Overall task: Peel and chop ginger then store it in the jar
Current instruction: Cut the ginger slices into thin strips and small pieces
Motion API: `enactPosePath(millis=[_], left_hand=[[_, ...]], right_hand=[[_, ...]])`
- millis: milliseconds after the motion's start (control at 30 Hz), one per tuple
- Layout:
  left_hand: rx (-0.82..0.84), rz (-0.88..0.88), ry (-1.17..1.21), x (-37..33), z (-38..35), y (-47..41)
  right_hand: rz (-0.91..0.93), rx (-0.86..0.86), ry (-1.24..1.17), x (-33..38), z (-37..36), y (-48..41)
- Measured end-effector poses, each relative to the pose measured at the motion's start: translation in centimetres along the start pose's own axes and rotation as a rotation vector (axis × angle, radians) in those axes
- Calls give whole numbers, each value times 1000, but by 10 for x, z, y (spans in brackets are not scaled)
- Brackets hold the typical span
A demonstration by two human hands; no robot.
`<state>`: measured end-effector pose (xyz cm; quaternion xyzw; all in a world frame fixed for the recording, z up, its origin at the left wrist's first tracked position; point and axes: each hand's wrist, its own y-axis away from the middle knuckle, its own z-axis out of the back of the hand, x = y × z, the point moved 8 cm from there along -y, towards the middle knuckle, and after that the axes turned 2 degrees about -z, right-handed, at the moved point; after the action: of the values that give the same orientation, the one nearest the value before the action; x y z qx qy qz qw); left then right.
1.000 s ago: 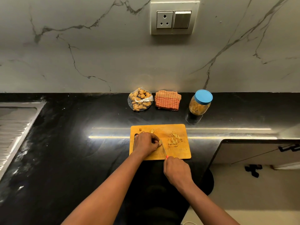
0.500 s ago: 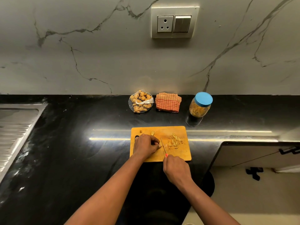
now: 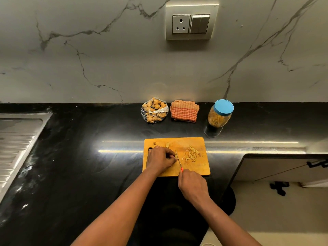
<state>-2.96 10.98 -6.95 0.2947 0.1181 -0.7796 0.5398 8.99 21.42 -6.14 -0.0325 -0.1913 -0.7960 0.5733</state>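
While our left hand (image 3: 160, 159) pins a ginger piece (image 3: 176, 156) on the wooden cutting board (image 3: 198, 168), our right hand (image 3: 192, 185) grips the knife (image 3: 178, 160).
Our left fingers curl over the piece at mid-board, with the thin blade just beside them. Cut ginger strips (image 3: 191, 154) lie toward the board's right edge. The blue-lidded jar (image 3: 220, 114) stands closed beyond the far right corner, near the checked cloth (image 3: 184, 110) and the mesh bag of ginger (image 3: 154, 110). Black countertop (image 3: 88, 157) stretches left to the sink drainboard (image 3: 16, 139).

Black counter (image 3: 88, 166) with wooden cutting board (image 3: 204, 168), net bag of ginger (image 3: 154, 110), folded checked cloth (image 3: 184, 110), blue-lidded jar (image 3: 220, 115).
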Motion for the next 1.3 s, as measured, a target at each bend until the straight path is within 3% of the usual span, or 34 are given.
enactPosePath(millis=[700,1300], left_hand=[[9,-17,6,2,-3,-1],[9,-20,30,3,-3,-1]], right_hand=[[-71,101,82,2,-8,1],[-7,-14,13,-4,2,-1]])
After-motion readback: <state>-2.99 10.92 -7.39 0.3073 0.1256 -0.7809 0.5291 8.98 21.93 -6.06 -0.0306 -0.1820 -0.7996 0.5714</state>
